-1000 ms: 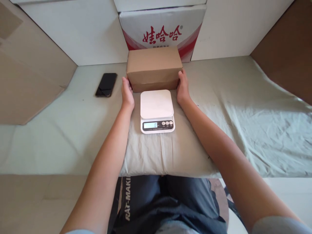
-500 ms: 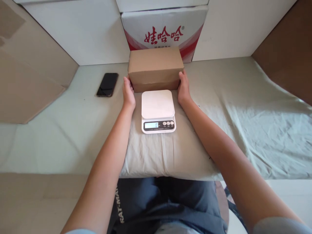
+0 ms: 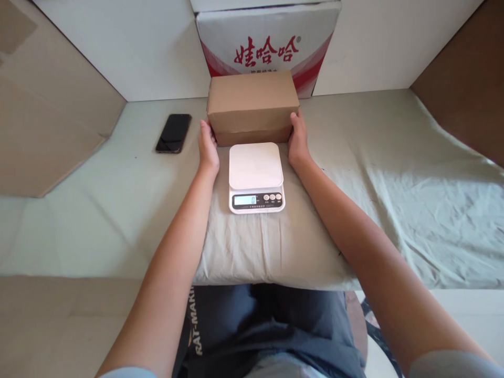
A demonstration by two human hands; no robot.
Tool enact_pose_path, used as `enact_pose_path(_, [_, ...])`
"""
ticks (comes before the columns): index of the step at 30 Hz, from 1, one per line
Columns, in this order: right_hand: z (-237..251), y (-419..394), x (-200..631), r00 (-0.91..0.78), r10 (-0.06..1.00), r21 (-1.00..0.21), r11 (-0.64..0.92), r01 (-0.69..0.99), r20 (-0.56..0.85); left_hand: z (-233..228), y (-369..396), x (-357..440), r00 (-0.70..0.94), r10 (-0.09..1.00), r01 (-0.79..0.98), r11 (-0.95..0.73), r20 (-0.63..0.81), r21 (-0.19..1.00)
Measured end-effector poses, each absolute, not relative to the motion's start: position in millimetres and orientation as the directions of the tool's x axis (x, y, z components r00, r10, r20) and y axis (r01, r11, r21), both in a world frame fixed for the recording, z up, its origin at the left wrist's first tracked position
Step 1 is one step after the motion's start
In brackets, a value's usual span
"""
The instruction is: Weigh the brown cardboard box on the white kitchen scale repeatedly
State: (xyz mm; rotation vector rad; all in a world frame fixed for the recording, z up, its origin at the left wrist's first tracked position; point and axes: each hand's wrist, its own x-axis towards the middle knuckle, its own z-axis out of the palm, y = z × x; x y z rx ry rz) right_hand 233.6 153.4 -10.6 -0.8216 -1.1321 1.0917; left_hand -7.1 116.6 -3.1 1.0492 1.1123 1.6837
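A plain brown cardboard box (image 3: 252,105) stands on the cloth-covered table, just behind a white digital kitchen scale (image 3: 255,177). My left hand (image 3: 207,147) presses against the box's left end and my right hand (image 3: 298,143) against its right end, gripping it between them. The scale's platform is bare and its display reads 0. The box's bottom edge sits just behind the scale's far edge.
A black phone (image 3: 174,133) lies face up to the left of the box. A white carton with red characters (image 3: 268,44) stands behind the box against the white wall. Brown cardboard panels (image 3: 43,126) flank both sides. A pale green cloth (image 3: 394,173) covers the table.
My hands stay on the ends of the box. The view has shifted slightly; the box looks a little raised at its front compared with earlier.
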Motion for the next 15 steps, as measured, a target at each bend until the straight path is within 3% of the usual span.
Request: enact_pose_path(15, [-11.1, 156.0, 234.0, 0.052, 0.960, -0.924, 0.280, -0.259, 0.277, -8.6, 120.3, -10.4, -0.300, 0.933, -0.174, -0.258, 0.198, 0.950])
